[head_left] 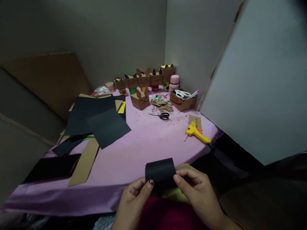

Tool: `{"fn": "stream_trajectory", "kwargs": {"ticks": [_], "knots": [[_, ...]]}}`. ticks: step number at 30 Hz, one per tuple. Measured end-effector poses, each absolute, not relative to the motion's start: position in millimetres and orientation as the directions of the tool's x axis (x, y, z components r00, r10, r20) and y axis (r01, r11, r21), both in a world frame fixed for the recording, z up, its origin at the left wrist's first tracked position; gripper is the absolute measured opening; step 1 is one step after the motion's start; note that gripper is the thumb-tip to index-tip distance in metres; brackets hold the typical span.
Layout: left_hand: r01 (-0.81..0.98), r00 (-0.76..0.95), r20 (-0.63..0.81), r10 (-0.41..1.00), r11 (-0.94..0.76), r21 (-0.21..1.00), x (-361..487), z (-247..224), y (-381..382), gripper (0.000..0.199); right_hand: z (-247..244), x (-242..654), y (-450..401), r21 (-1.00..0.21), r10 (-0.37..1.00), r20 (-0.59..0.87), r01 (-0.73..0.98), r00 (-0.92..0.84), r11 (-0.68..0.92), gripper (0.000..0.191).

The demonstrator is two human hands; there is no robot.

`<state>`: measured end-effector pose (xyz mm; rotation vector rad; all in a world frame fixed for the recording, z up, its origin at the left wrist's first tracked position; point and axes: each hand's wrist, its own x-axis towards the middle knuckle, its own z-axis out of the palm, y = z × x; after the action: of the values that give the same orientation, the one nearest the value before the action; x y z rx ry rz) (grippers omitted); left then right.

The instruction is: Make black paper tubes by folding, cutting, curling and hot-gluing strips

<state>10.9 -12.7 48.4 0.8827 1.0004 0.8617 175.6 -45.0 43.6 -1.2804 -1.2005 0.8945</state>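
Held paper [160, 171]: black, plain. Left thumb [150, 183]: nail red, pale at tip. Cloth [144, 137]: pink-lilac, small dark specks near scissors [164, 116] with black handles. Sheets [90, 111]: black. Card strip [85, 163]: brown. Phone [52, 167]: black. Glue gun [197, 132]: yellow. Flask [174, 81]: pink, dark band. Box [181, 103]: brown, red print. Front head [140, 101]: brown, dark drawn face. Cups behind, left to right: first [123, 92] yellow, red flower pattern; second [132, 91] green. Wall [134, 35]: grey

craft workspace w/ glue gun [196, 132], scissors [163, 116], cardboard [84, 163] etc. on table [144, 137]
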Motion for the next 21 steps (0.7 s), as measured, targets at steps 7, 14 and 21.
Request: {"fn": "stream_trajectory", "kwargs": {"ticks": [7,14,21], "knots": [[-0.107,0.295,-0.293,0.909,0.336,0.936,9.4,54.0,-13.4,0.022,39.5,175.5,-44.9,-0.991,0.978,0.103,0.105,0.181,0.085,0.019],[-0.145,0.321,-0.274,0.907,0.333,0.932,15.6,52.8,-15.2,0.025,41.8,173.3,-44.9,-0.987,0.975,0.121,0.128,0.184,0.099,0.022],[-0.067,0.354,-0.26,0.898,0.301,0.951,16.5,55.4,-13.3,0.021,40.4,172.5,-45.1,-0.984,0.981,0.144,0.12,0.129,0.128,0.02]]}}
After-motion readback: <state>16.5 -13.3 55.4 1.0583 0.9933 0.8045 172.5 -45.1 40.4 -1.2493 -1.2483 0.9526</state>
